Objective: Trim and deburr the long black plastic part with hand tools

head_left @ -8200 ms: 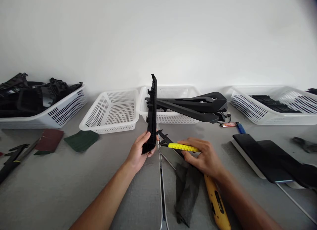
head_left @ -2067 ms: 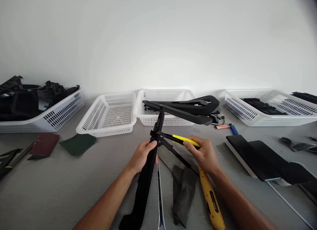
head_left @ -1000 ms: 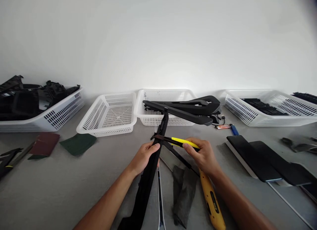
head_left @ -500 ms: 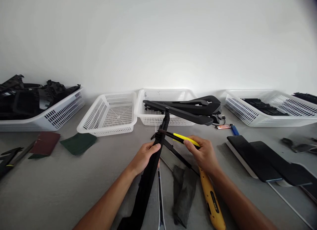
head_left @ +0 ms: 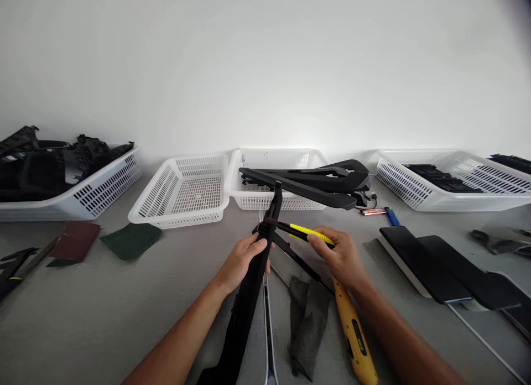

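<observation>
My left hand [head_left: 244, 259] is closed around a long black plastic trim piece [head_left: 248, 313], thumb on top and fingertips showing past its right edge. The piece runs from the bottom of the view up toward the middle basket. In my right hand [head_left: 338, 255] is a yellow-and-black utility knife [head_left: 309, 230]. Its dark tip meets the trim piece just above my left thumb; the exact contact is too small to make out. Beneath my right wrist lies a yellow-bodied tool [head_left: 354, 332], beside a crumpled dark grey sheet [head_left: 307, 324]. A thin metal strip [head_left: 269, 329] lies right of the trim piece.
Behind the hands, a white basket [head_left: 277, 202] bears several long black parts [head_left: 319, 183]. Other white baskets [head_left: 178, 218] line the wall. Red [head_left: 77, 242] and green sandpaper sheets [head_left: 131, 242] and calipers [head_left: 14, 269] lie left. Phones [head_left: 425, 263] with a white cable lie right.
The knife tip and the top of the trim piece have shifted very slightly. More of my left fingertips shows beside the piece. Both grips are the same.
</observation>
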Demonstrator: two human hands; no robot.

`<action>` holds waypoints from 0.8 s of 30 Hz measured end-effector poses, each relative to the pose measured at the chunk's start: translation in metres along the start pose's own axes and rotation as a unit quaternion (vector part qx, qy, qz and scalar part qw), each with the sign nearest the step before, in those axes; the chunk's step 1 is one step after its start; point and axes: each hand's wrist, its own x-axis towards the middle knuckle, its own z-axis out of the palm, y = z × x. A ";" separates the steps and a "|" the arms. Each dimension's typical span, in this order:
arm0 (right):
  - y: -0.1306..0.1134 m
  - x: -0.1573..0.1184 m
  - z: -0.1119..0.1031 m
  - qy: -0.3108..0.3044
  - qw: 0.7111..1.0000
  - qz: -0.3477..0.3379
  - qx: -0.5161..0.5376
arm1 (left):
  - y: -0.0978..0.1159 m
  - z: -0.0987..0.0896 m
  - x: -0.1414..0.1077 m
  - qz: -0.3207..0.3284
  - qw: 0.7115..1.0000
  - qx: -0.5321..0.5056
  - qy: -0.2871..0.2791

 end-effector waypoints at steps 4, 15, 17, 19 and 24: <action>0.000 0.000 0.001 -0.049 0.999 -0.023 0.001 | 0.002 0.000 -0.001 0.023 0.999 -0.023 0.017; 0.002 0.000 0.000 -0.032 0.999 -0.007 -0.005 | 0.005 0.001 0.000 0.029 0.998 -0.030 0.045; 0.002 0.001 0.000 0.002 1.000 0.001 -0.008 | 0.006 0.002 0.000 0.031 0.998 -0.024 0.049; 0.002 0.001 -0.001 0.012 1.000 -0.002 -0.005 | 0.007 0.003 -0.001 0.031 0.998 -0.020 0.047; -0.001 0.001 0.000 -0.042 0.999 -0.018 0.000 | 0.006 0.003 -0.001 0.020 0.998 -0.033 0.041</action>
